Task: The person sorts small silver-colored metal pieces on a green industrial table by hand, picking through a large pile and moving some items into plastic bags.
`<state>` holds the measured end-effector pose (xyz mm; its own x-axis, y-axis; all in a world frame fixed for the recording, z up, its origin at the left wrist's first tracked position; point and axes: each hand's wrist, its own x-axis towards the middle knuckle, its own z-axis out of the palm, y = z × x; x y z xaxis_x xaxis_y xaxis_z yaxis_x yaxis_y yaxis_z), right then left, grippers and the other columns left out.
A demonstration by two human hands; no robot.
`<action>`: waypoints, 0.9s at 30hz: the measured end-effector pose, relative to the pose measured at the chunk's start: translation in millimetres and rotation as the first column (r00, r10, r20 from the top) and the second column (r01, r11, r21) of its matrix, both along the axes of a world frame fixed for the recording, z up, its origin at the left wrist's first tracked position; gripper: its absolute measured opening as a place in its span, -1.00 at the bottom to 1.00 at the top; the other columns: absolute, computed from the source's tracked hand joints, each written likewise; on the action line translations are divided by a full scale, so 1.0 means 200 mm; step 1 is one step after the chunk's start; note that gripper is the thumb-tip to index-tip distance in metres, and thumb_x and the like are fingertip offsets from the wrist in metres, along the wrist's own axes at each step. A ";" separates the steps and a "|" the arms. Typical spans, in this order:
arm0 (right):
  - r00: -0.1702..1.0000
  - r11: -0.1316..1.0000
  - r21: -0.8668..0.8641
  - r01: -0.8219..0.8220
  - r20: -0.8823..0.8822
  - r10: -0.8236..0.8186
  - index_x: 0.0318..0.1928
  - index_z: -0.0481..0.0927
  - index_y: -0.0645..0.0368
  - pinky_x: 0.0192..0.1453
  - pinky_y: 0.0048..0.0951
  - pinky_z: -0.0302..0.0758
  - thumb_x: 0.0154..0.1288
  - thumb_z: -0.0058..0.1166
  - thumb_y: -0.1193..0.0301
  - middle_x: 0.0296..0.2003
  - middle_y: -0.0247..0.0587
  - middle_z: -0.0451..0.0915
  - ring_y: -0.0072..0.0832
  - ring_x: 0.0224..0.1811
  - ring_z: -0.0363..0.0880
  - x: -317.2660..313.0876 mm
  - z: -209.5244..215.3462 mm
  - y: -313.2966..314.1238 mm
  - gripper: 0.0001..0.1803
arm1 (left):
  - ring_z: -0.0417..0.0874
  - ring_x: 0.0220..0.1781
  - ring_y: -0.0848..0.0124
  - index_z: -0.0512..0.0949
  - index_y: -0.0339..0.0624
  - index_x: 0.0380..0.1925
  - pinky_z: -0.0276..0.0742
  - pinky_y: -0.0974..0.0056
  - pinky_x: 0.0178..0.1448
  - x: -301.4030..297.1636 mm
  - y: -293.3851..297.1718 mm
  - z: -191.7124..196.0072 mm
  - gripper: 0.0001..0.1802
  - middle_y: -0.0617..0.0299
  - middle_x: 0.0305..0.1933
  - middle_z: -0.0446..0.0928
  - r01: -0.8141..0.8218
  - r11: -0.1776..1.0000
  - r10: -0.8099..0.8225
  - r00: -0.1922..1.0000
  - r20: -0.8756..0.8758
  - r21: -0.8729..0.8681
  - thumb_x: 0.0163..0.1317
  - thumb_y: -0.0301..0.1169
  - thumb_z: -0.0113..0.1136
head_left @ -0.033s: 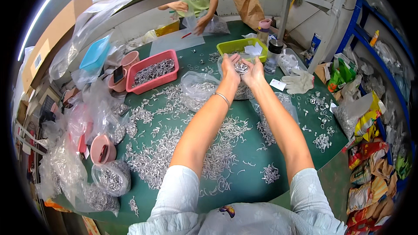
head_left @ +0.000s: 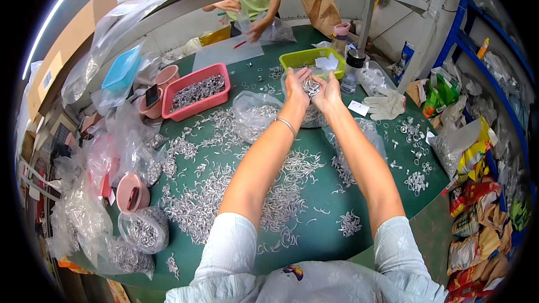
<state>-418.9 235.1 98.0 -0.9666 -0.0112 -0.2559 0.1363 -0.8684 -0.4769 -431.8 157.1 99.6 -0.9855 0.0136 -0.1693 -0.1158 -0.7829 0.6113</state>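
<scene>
Both hands, left hand (head_left: 296,85) and right hand (head_left: 327,91), were cupped together, fingers curled around small metal rings (head_left: 311,86). They were held above a clear bag (head_left: 255,113) on the green surface (head_left: 320,191).

you've got two hands up, left hand (head_left: 296,85) and right hand (head_left: 327,92), cupped together around one little heap of metal rings (head_left: 311,86). baskets: two, one pink basket (head_left: 196,91) and one green basket (head_left: 312,59). one blue lid (head_left: 122,68) off to the left. pink cups, i count three: two by the basket (head_left: 167,74) (head_left: 151,106) and one lower down (head_left: 132,192). one white glove (head_left: 384,104). one bottle with a pink cap (head_left: 340,36). one other person (head_left: 250,8) across the table (head_left: 314,191). the loose silver hooks (head_left: 196,202) are way too many to count, same with the clear bags (head_left: 84,213).
</scene>
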 end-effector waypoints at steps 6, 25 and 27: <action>0.995 0.996 0.068 0.060 -0.079 -0.055 0.22 0.27 0.47 0.36 -0.11 0.35 0.51 -0.38 -0.15 0.16 0.12 0.41 -0.14 0.18 0.45 0.03 -0.05 -0.02 -0.20 | 0.45 0.24 0.11 0.40 -0.48 0.16 0.26 0.11 0.43 0.00 0.02 -0.05 -0.26 -0.18 0.19 0.50 -0.033 0.999 0.037 0.996 -0.084 0.042 0.52 0.02 -0.50; 0.902 0.135 0.952 0.276 -0.305 0.305 -0.15 0.65 0.30 0.17 -0.39 0.47 0.42 0.05 0.36 -0.17 -0.19 0.68 -0.46 -0.03 0.61 1.56 -0.11 1.22 -0.76 | 0.64 0.01 0.28 0.44 -0.37 0.12 0.56 0.18 0.12 1.73 0.03 0.01 -0.62 0.03 -0.01 0.60 0.754 0.652 -0.748 0.657 0.094 -0.085 0.47 -0.33 -0.13; 0.943 0.089 0.974 0.207 -0.223 0.245 -0.08 0.65 0.27 0.24 -0.35 0.41 0.43 0.03 0.32 -0.11 -0.19 0.68 -0.42 0.04 0.59 1.76 -0.36 1.31 -0.72 | 0.63 0.09 0.23 0.39 -0.42 0.18 0.54 0.15 0.23 2.00 0.12 -0.18 -0.58 -0.05 0.08 0.57 0.865 0.493 -0.842 0.448 0.299 0.094 0.46 -0.35 -0.14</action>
